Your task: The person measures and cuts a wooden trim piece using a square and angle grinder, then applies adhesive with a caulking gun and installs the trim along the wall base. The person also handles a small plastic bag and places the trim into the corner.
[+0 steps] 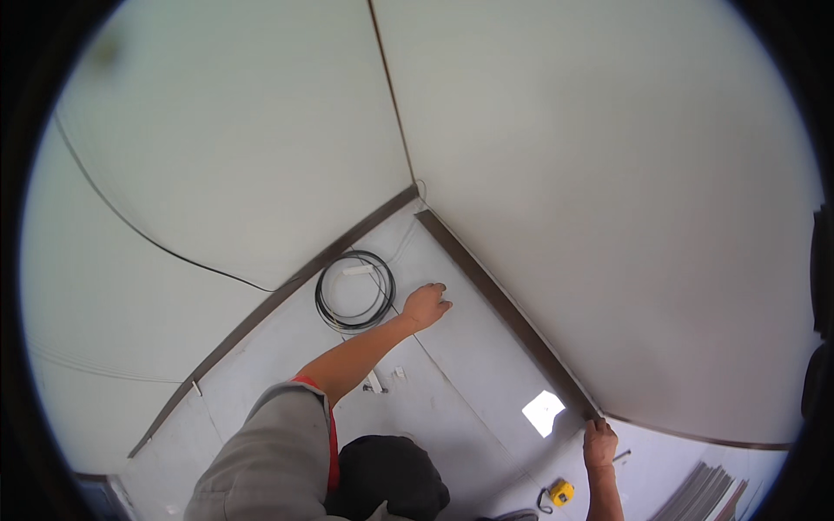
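Observation:
My left hand (pixel 426 304) reaches out over the pale floor tiles near the room corner, fingers bent and resting on the floor with nothing in them. Just to its left lies a coil of black cable (pixel 323 300). My right hand (pixel 599 443) is at the lower right, fingers closed on the near end of a dark skirting strip (pixel 504 308) that runs along the foot of the right wall to the corner.
A second dark skirting strip (pixel 261 313) lines the left wall, and a thin black cable (pixel 174 252) hangs across that wall. A yellow tape measure (pixel 561 492), a stack of dark strips (pixel 704 495) and small white pieces (pixel 375 382) lie on the floor.

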Available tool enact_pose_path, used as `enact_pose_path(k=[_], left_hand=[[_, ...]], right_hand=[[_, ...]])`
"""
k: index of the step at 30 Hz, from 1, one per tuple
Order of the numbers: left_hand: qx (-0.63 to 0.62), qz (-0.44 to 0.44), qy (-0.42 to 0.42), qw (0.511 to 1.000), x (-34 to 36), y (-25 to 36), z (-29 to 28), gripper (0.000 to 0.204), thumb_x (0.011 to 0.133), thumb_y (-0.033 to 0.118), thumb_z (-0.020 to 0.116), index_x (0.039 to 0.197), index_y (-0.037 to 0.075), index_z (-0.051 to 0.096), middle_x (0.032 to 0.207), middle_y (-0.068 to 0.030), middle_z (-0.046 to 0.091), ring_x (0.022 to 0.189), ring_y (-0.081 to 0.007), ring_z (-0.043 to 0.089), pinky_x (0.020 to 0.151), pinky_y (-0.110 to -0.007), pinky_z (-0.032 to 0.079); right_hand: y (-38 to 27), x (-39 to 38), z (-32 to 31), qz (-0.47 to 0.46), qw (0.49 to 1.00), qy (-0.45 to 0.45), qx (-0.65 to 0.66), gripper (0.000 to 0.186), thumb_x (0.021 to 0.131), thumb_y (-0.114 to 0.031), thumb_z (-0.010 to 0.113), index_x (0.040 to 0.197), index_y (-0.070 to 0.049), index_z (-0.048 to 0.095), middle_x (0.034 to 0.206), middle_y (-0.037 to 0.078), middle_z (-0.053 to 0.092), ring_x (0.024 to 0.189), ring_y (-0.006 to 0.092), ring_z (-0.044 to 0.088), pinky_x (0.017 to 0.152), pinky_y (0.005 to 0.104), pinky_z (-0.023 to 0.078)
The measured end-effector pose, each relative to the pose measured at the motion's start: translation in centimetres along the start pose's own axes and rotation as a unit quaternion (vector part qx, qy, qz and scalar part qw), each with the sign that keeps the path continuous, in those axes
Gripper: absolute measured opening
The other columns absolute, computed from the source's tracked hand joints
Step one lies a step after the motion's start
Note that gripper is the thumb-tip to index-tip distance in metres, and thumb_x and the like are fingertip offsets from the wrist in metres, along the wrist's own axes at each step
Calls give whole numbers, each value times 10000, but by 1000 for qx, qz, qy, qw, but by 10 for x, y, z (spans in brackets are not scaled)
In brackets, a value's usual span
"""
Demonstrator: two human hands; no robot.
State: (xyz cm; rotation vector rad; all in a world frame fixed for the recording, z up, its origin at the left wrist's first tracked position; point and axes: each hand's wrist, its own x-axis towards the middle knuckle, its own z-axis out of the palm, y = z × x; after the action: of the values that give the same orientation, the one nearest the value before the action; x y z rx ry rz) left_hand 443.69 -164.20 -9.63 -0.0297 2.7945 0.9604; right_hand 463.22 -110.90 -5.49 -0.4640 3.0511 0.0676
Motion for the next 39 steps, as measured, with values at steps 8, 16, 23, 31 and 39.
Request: enact_pose_path(k=[8,16,23,31,39], left_hand=[[217,256,26,942,-23,15,23,661,780,167,782,1390,61,553,1426,-127,551,1335,-327,483,1103,-490,387],[252,306,-155,905,19,58,33,1006,711,269,882,1560,93,373,1588,-101,410,1494,-308,330,1226,-537,236],[229,321,-141,908,74,-13,55,869,654,131,848,1453,44,519,1456,-203,509,1351,-421,451,1187,-571,273],[201,356,-163,898,132,-63,57,808,626,56,820,1388,-3,558,1407,-221,524,1323,-425,459,1156,-534,332],[196,318,-183,909,91,-46,55,840,652,45,849,1427,8,528,1469,-240,497,1364,-416,451,1153,-522,344]], right_hand=[[-12,-40,7,-30,992,-108,57,256,831,-116,612,1082,-95,660,983,111,612,950,323,647,751,463,546],[-34,-83,4,151,979,-85,109,182,851,-96,600,1033,-107,602,991,103,612,953,311,652,775,452,551],[-49,-109,-12,394,854,35,338,223,938,-181,664,1121,-55,653,1011,144,676,914,335,666,810,417,539],[-128,-165,-138,485,534,-79,688,210,944,-177,690,1070,-9,689,881,48,681,846,137,647,775,316,524],[-171,-268,-105,569,500,101,645,201,959,-189,705,1043,-6,688,930,73,713,874,165,700,761,329,575]])
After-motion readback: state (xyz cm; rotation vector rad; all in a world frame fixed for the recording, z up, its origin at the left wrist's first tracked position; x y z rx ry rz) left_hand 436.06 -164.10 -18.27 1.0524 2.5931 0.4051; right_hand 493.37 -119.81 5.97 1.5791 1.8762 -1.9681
